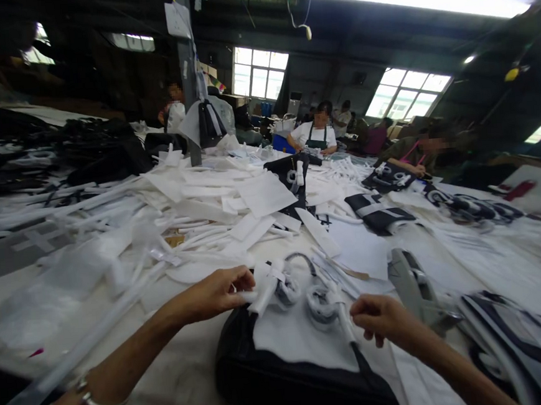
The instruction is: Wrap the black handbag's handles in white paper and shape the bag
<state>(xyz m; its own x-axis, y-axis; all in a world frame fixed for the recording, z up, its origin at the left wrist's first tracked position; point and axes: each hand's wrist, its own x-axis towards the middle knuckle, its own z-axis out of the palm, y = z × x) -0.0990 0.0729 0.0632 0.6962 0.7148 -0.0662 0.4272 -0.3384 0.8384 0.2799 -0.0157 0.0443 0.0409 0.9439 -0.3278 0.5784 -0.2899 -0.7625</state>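
Note:
A black bag (284,382) lies in front of me, with a sheet of white padding (285,338) on it. On the padding rest two round metal-looking parts (321,304) in clear wrapping and a dark curved handle (300,259). My left hand (225,290) is at the bag's upper left, thumb and fingers closed on the end of a white wrapping piece (263,295). At the right side my right hand (380,317) has its fingers curled beside a white-wrapped strap (346,324); whether anything small is between them is hidden.
A grey tape dispenser (412,285) stands right of the bag, near more dark bags (520,339). White sheets and foam strips (214,194) are heaped ahead. A wrapped black bag (378,211) lies beyond. A grey post (188,78) rises behind the heap. Co-workers (316,133) sit across the table.

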